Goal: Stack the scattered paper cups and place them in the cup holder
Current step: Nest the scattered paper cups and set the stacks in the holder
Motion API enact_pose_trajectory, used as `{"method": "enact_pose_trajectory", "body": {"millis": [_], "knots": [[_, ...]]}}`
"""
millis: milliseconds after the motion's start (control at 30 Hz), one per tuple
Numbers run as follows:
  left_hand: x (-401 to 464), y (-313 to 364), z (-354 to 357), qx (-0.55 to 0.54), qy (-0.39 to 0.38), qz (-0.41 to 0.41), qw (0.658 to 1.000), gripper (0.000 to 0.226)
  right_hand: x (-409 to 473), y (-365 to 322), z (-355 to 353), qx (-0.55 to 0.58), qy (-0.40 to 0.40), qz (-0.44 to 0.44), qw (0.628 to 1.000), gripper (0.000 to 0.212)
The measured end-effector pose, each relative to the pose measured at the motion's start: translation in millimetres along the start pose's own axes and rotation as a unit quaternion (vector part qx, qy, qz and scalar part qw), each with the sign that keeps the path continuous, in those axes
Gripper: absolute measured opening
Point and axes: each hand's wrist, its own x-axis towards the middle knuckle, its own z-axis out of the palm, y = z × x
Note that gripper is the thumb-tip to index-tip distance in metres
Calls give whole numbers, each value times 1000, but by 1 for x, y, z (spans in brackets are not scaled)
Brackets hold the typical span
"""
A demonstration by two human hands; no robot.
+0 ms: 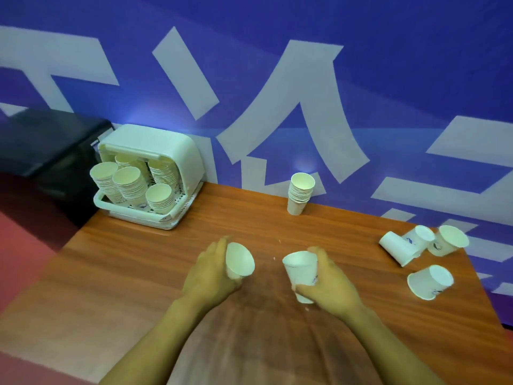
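My left hand [208, 270] grips a white paper cup [239, 259], tilted with its mouth facing right. A second white paper cup [301, 269] sits upright in my right hand [330, 284], a short gap from the first. Both are above the middle of the wooden table [138, 273]. The white cup holder [172, 154] stands at the table's far left corner and holds several stacks of cups [129, 182]. One loose stack of cups [299, 191] stands upright by the wall. Several single cups [429, 282] lie tipped over at the right.
The blue wall with large white characters [291, 112] runs right behind the table. A black box-like object [41, 143] sits left of the cup holder, beyond the table edge. The table's right edge passes close to the tipped cups.
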Motion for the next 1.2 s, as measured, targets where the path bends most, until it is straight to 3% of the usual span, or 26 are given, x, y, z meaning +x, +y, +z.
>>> {"method": "enact_pose_trajectory", "body": {"millis": [167, 367, 500, 700, 1000, 1200], "knots": [[8, -25, -13, 0, -30, -10, 1000, 79, 11, -24, 14, -2, 6, -8, 1000, 83], [41, -66, -45, 0, -30, 33, 999, 77, 32, -64, 28, -26, 31, 4, 999, 91], [59, -129, -94, -8, -56, 49, 997, 88, 47, -123, 85, -32, 16, 21, 999, 87], [98, -202, -165, -11, -38, 50, 998, 84, 76, -211, 136, -11, 51, 22, 998, 78], [158, -202, -203, -16, -3, 91, 996, 90, 112, -246, 141, 30, 102, 20, 994, 78], [191, -196, -202, -18, 8, 111, 994, 78, 137, -247, 141, 52, 108, 38, 992, 78]]}}
